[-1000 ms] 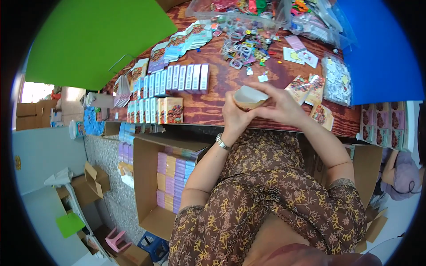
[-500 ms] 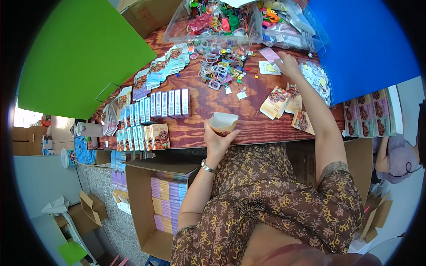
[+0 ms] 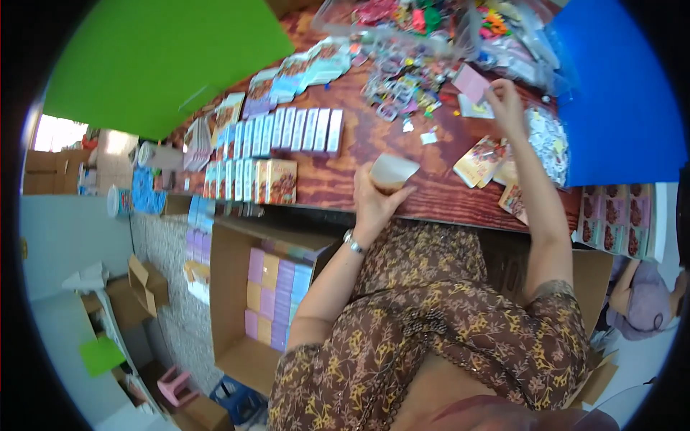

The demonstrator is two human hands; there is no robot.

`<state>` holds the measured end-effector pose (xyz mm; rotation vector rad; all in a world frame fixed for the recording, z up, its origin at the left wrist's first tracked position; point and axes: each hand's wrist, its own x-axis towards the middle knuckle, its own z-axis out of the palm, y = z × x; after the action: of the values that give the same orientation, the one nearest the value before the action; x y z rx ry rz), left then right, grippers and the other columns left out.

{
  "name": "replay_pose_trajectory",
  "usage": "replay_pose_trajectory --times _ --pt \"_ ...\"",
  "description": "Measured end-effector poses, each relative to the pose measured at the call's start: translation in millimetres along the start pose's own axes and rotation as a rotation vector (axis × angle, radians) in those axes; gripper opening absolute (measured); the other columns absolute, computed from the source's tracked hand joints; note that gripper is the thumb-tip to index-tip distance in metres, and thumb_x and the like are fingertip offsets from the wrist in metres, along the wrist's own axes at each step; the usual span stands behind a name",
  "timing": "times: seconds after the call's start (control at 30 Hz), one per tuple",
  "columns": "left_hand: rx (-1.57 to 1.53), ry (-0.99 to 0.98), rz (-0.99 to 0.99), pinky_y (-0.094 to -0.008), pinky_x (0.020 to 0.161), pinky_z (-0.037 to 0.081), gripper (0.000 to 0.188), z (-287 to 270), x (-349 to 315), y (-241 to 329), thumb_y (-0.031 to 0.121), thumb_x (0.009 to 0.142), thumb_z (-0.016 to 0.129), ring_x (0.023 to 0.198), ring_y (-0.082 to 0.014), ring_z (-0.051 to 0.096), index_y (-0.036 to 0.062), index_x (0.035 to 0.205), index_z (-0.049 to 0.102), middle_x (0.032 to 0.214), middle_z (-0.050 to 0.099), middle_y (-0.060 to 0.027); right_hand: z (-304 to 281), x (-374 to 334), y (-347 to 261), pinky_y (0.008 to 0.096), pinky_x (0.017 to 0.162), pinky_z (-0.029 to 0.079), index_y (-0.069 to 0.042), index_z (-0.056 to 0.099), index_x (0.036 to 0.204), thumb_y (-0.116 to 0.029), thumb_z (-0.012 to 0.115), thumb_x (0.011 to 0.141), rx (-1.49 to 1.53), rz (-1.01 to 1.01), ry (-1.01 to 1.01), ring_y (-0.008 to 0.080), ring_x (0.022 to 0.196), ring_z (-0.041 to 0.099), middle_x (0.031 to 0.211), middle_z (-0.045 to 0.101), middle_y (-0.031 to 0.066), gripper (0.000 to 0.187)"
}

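Observation:
My left hand point(image 3: 372, 200) is wrapped round a small open carton point(image 3: 394, 171) at the table's near edge. The carton's pale inside faces up, and its printed sides are mostly covered by my fingers. Farther off to the right, my right hand point(image 3: 509, 109) pinches the edge of a pink card point(image 3: 471, 83). Beneath that card lies a white card point(image 3: 476, 106) with a yellow picture. Flat printed cartons point(image 3: 477, 162) lie between my two arms, partly under the right forearm. Beside my right wrist is a heap of small white pieces point(image 3: 548, 144) in a clear tray.
Filled cartons point(image 3: 282, 181) stand in rows at the left, with flattened ones point(image 3: 323, 63) behind. Small colourful trinkets point(image 3: 406, 79) spread before a clear bin point(image 3: 460, 36). Green point(image 3: 165, 65) and blue point(image 3: 611, 93) panels flank the table. A cardboard box point(image 3: 233, 287) sits below.
My right hand has taken hold of the pink card and tilts it up from the table. The carton in my left hand has tipped a little. The whole view has shifted.

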<state>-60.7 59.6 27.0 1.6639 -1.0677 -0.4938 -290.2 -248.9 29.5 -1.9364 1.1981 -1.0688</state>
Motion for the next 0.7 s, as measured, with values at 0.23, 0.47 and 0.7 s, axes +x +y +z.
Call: replay_pose_trajectory --times 0.23,0.47,0.7 --pt "0.053 0.031 0.029 -0.0461 0.089 0.045 0.077 4 8 3 0.024 0.063 0.095 0.105 -0.0359 0.053 0.0017 0.122 0.049 0.111 0.055 -0.0162 -19 -89 -176 0.0267 0.071 0.05 -0.003 0.06 0.109 -0.002 0.064 0.096 0.283 -0.209 -0.346 0.0095 0.083 0.061 0.092 0.062 0.0028 0.014" --pt "0.224 0.101 0.204 -0.0469 0.086 0.044 0.076 -1 4 12 0.02 0.062 0.094 0.1 -0.0382 0.051 0.0018 0.12 0.049 0.109 0.055 -0.0172 9 -97 -204 0.0368 0.071 0.052 -0.004 0.065 0.102 0.001 0.064 0.089 -0.067 -0.761 -0.504 0.0285 0.081 0.065 0.09 0.064 0.0118 0.014" --pt "0.315 0.113 0.346 -0.0469 0.084 0.043 0.074 -12 -1 9 0.015 0.061 0.093 0.097 -0.0382 0.052 0.0013 0.12 0.05 0.107 0.056 -0.0175 15 -95 -212 0.0419 0.07 0.053 -0.005 0.065 0.103 0.0 0.067 0.085 -0.067 -0.646 -0.595 0.0341 0.083 0.065 0.091 0.064 0.0126 0.019"
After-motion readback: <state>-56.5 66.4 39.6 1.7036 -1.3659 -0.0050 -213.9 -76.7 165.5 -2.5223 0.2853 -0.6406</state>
